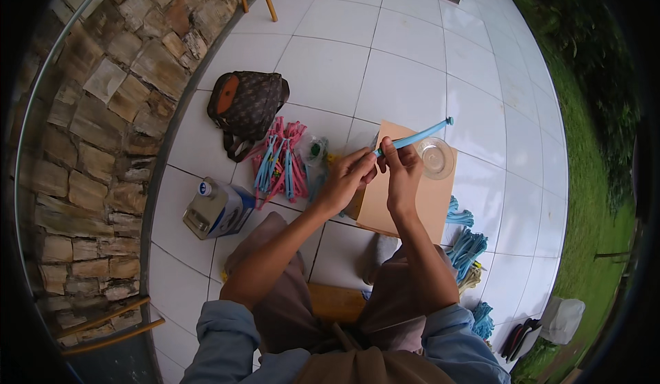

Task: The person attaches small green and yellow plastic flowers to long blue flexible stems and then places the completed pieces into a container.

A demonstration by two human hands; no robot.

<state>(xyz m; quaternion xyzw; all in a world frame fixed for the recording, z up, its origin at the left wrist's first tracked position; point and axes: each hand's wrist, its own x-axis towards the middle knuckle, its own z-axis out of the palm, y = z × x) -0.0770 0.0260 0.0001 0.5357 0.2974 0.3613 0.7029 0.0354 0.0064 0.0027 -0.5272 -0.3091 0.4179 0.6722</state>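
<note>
A light-blue strip (416, 137), narrow and slightly curved, with a darker blue knob at its far end, is held above a tan board (379, 204). My left hand (347, 178) pinches its near end, the fingertips pressed together. Close beside it, my right hand (403, 178) grips the strip between thumb and fingers, and the rest of it points out to the far right. My fingers hide the near end. On the board, just right of my right hand, sits a round clear glass dish (436, 158).
Pink and blue strips (282, 164) lie piled at left, near clear plastic bags (315, 151). A brown patterned bag (249, 103) and a metal can (218, 209) stand farther left. Bundles of blue strips (467, 246) lie at right. A stone wall (89, 123) borders the tiled floor.
</note>
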